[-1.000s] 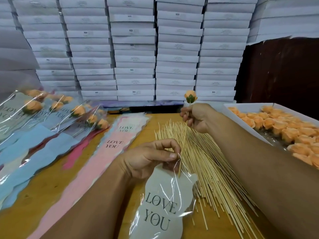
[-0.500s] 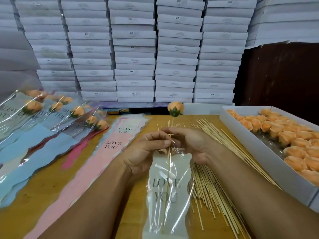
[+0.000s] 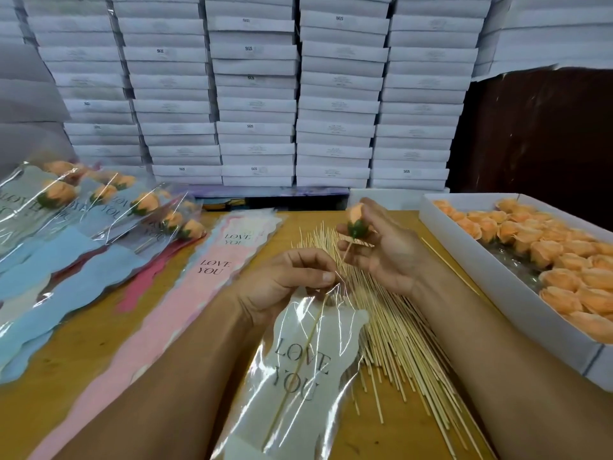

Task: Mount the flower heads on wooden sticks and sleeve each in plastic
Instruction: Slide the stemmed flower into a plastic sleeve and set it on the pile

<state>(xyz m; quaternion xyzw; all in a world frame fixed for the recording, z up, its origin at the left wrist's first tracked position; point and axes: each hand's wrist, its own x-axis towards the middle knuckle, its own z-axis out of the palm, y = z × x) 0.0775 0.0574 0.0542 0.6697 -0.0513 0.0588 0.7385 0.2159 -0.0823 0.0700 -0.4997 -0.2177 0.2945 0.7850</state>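
- Since a moment ago our stick (image 3: 300,355) has slid deeper into the sleeve (image 3: 300,370), lower centre.
- Left hand (image 3: 285,283) pinches the sleeve mouth; right hand (image 3: 381,247) grips the flower head (image 3: 355,219).
- We'd keep that mouth open and feed straight.

Stacked white boxes (image 3: 255,94) line the wall behind a wooden table (image 3: 66,366).

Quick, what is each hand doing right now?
Left hand: pinches the mouth of the plastic sleeve.
Right hand: holds the flower head on its stick.
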